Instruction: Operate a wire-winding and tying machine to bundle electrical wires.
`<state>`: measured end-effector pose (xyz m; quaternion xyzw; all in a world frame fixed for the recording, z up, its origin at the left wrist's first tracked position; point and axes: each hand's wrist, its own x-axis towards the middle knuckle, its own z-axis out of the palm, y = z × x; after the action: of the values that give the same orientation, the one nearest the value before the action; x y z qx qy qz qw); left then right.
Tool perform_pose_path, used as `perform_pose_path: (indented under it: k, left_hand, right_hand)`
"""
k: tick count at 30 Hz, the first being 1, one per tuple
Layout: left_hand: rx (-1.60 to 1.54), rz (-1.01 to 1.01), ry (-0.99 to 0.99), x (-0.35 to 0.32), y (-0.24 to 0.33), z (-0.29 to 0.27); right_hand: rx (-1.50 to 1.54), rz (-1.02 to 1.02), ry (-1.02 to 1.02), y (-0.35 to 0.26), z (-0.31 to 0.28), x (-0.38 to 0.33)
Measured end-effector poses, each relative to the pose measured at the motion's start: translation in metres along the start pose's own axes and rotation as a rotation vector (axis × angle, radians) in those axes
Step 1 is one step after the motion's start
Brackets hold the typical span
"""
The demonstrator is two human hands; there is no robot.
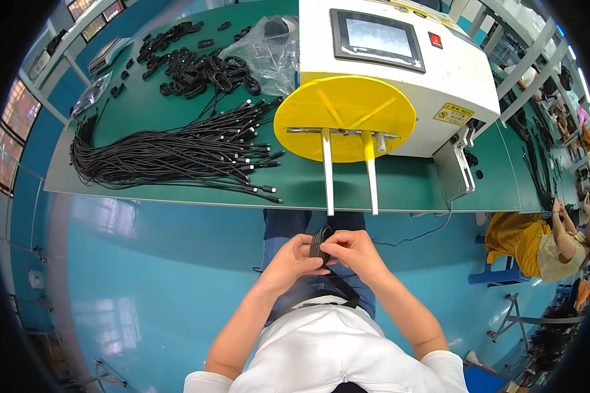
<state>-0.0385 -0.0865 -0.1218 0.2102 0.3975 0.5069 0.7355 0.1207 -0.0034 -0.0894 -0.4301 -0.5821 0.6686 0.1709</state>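
A coiled black cable (319, 243) is held between my two hands, above my lap and just short of the table's front edge. My left hand (294, 262) is closed round its left side. The fingers of my right hand (354, 252) pinch it from the right; the exact grip of the fingertips is too small to make out. Beyond the hands, a winding machine (400, 105) with a yellow disc (308, 108) stands on the green table. Two metal prongs (328, 173) stick out from the disc toward me, with no cable on them.
A large bundle of straight black cables (170, 154) lies on the left of the table (308, 190). Behind it are a heap of coiled cables (203, 69) and a clear plastic bag (269, 52). At the right, another person (557, 242) sits by the table on a blue stool (498, 276).
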Motion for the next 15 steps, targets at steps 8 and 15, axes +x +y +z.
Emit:
perform_pose_path:
  k: [8, 15]
  left_hand:
    - [0.14, 0.043, 0.12, 0.003, -0.002, -0.003]
    - [0.279, 0.108, 0.091, 0.0, 0.002, 0.004]
  right_hand:
    - [0.047, -0.051, -0.079, 0.009, 0.002, 0.001]
    - [0.073, -0.082, -0.022, 0.015, 0.0, 0.004]
